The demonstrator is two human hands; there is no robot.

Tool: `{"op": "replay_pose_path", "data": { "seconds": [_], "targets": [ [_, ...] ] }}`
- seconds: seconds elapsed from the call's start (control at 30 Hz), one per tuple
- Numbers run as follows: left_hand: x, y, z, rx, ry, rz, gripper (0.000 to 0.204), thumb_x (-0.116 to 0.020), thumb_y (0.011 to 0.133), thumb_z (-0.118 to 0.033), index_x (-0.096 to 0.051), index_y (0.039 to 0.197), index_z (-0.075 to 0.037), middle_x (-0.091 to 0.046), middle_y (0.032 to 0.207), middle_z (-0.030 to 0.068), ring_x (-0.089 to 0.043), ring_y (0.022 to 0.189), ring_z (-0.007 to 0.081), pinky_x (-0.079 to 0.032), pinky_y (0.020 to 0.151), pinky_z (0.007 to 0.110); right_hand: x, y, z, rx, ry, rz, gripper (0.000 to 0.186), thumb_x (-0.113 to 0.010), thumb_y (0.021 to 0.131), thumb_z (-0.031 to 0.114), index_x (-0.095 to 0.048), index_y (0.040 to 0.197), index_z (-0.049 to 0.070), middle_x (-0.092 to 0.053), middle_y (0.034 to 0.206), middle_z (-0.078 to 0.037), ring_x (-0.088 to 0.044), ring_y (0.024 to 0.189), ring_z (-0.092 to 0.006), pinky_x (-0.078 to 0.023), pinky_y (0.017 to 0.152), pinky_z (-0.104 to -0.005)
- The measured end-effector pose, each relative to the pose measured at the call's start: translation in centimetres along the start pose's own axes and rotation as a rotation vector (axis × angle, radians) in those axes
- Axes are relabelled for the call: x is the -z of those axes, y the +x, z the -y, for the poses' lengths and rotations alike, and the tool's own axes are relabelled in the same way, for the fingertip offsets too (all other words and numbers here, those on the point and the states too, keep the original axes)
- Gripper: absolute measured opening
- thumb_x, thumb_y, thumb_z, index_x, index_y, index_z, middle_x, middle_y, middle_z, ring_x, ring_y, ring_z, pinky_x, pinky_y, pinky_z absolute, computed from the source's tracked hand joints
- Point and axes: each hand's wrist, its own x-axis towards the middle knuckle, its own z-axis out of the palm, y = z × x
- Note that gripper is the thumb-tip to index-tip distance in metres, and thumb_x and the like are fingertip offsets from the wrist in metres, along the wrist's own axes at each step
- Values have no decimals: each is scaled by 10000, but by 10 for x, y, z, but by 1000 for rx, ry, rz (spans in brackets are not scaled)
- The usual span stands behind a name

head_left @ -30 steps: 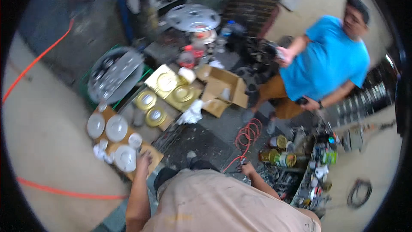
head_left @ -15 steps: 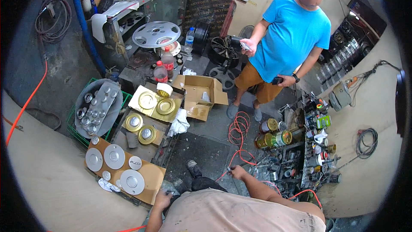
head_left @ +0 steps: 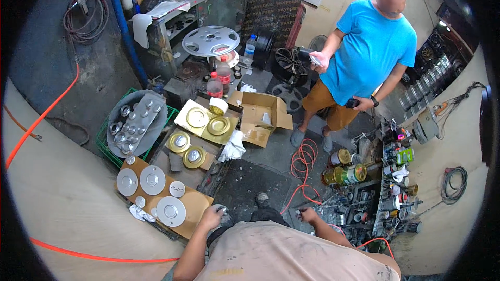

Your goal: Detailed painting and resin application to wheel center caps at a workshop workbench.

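Observation:
My left hand (head_left: 211, 218) is closed beside the near right corner of a brown cardboard sheet (head_left: 200, 201). Something small and pale shows at its fingertips, too small to name. On that sheet lie several round silver wheel center caps (head_left: 171, 211), large and small. My right hand (head_left: 309, 215) is out over the floor to the right, its fingers pinched around a small greyish thing that I cannot make out. Both hands are apart from each other, in front of my body.
Gold round pieces (head_left: 194, 156) stand beyond the sheet. A grey basin (head_left: 113, 119) of small caps sits in a green crate. An open carton (head_left: 284, 119), an orange hose (head_left: 307, 158) and a crowded shelf (head_left: 383, 198) lie further out. A person in a blue shirt (head_left: 367, 41) stands ahead.
The view has shifted, so the room sits further right. My left hand has come up and forward along the cardboard's edge, and my right hand has drawn slightly nearer to my body.

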Motion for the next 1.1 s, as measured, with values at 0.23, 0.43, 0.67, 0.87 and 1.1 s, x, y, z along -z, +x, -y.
{"op": "replay_pose_path", "data": {
  "seconds": [0.23,0.43,0.67,0.87,1.1],
  "targets": [
    [-15,29,-10,45,-226,-117,215,-616,950,-211,-685,996,-13,-680,817,59,-600,698,125,-471,625,302,29,53,-35,-34,12,27,248,-502,872,33,-708,1010,15,-697,799,-67,-634,651,-164,-478,522,-311],
    [-30,54,-87,-78,16,-291,250,-711,873,-279,-688,978,-53,-668,782,101,-612,705,193,-488,674,358,76,57,34,31,-250,127,304,-573,830,154,-680,1094,51,-705,832,-106,-671,686,-193,-518,592,-346],
    [-59,165,-243,-411,92,-107,223,-716,873,-194,-658,1002,-22,-640,800,49,-547,714,134,-473,684,314,128,119,-61,-61,465,-1,259,-498,886,25,-644,1092,-35,-692,842,-142,-666,668,-262,-539,588,-388],
    [-72,222,-350,-488,-146,-163,166,-703,895,-166,-644,972,-32,-601,794,-5,-523,728,85,-433,642,272,158,114,-91,-78,545,-50,175,-468,858,-4,-638,896,-24,-677,803,-144,-671,665,-279,-554,581,-406],
    [-85,315,-449,-599,-518,-287,134,-691,914,-176,-643,967,-63,-569,753,-20,-488,635,82,-393,559,260,149,139,-229,-6,300,-236,174,-514,851,65,-673,823,0,-694,779,-122,-653,650,-226,-519,586,-385]
  ]
}}
